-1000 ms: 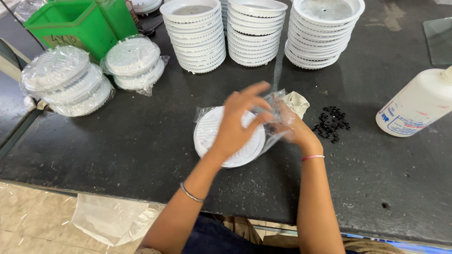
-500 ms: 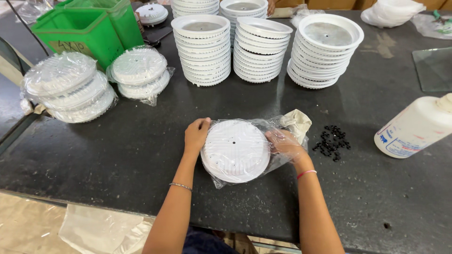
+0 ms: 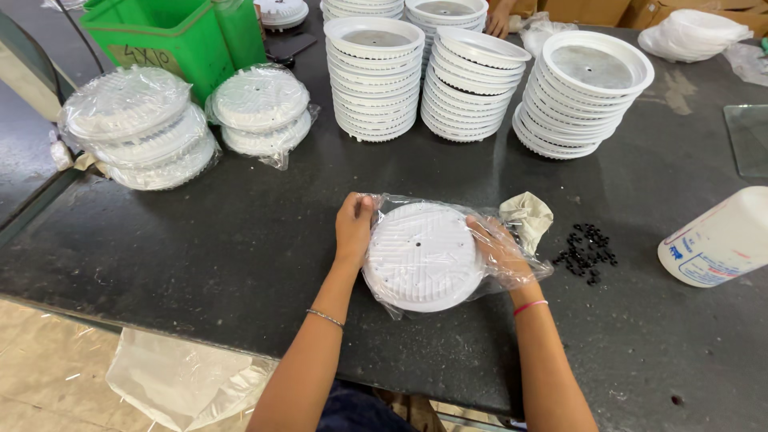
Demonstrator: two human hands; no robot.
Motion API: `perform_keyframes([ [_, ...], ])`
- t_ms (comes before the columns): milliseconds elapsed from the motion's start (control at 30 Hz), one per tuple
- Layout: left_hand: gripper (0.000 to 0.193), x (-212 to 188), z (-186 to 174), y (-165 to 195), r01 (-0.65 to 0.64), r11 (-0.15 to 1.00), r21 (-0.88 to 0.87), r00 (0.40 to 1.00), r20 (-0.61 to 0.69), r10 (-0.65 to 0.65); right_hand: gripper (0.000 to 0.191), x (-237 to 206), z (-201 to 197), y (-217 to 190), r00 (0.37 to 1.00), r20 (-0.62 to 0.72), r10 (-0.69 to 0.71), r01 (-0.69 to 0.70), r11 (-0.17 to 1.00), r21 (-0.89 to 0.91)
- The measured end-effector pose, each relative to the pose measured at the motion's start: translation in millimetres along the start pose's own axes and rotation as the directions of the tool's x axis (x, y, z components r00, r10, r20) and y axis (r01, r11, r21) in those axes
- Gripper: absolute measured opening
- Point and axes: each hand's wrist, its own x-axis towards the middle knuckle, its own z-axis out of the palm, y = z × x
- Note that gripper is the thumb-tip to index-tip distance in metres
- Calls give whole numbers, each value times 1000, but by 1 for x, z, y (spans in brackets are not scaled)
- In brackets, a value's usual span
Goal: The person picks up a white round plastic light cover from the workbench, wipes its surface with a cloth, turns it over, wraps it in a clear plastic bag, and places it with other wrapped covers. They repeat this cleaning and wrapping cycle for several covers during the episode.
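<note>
Now the round white disc (image 3: 422, 254) in its clear bag (image 3: 512, 268) lies flat near the bench's (image 3: 200, 240) front edge, left hand (image 3: 354, 228) and right hand (image 3: 496, 248) gripping its two sides

Round white ribbed plastic disc (image 3: 422, 254) flat on the dark table, inside a clear plastic bag (image 3: 512, 264).

On the dark worktop (image 3: 200, 240) stand three stacks of white round trays (image 3: 472, 84), bagged discs (image 3: 140, 128) beside a green bin (image 3: 172, 36), a white bottle (image 3: 720, 240), a crumpled cloth (image 3: 526, 216) and small black beads (image 3: 588, 254).
</note>
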Motion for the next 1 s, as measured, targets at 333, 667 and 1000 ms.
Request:
perform_keyframes([
  [333, 27, 22, -17, -13, 251, 633, -733, 935, 14, -355, 19, 11, 20, 13, 751, 242, 615, -573, 423, 702],
  [667, 43, -2, -32, 40, -292, 936, 199, 956, 30, 292, 32, 16, -9, 24, 577, -290, 764, -448, 592, 670],
  [1000, 37, -31, -8, 56, -313, 603, 734, 915, 403, -15, 26, -6, -67, 65, 402, -491, 773, -97, 569, 817],
])
